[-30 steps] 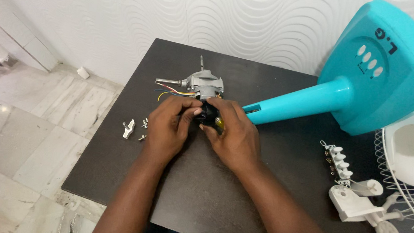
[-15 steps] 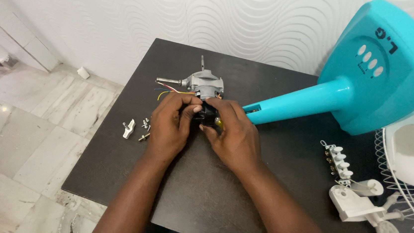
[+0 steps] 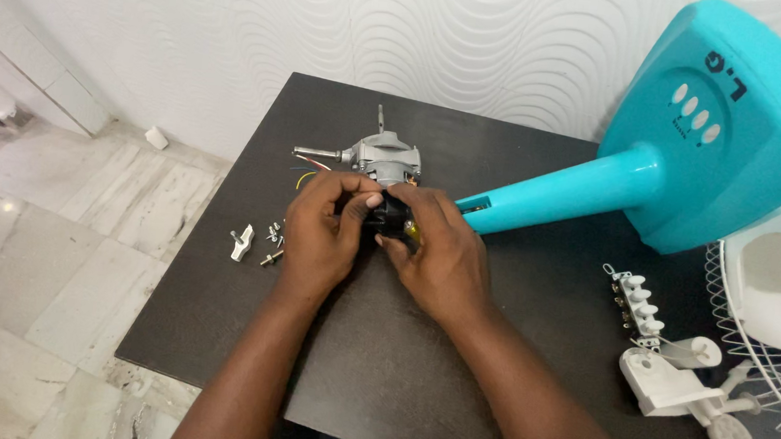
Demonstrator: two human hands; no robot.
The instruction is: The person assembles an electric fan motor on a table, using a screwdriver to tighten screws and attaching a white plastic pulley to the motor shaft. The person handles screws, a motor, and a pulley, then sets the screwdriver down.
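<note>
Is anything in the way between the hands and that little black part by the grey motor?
Nothing visible is. The left hand and right hand already close around the small black part, fingers touching it. It sits right against the grey motor, with no gap showing between them.

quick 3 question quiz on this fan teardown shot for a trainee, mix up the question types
1. True or false: both hands, the left hand and the right hand, are on the grey fan motor and the black part at its near end.
2. Which lies left of the left hand on the dark table?
A. small screws and a metal bracket
B. the white switch block
C. the wire fan guard
3. Fill in: the turquoise fan stand lies on its ____, neck pointing toward the hands.

Key: 1 true; 2 A; 3 side.
</note>
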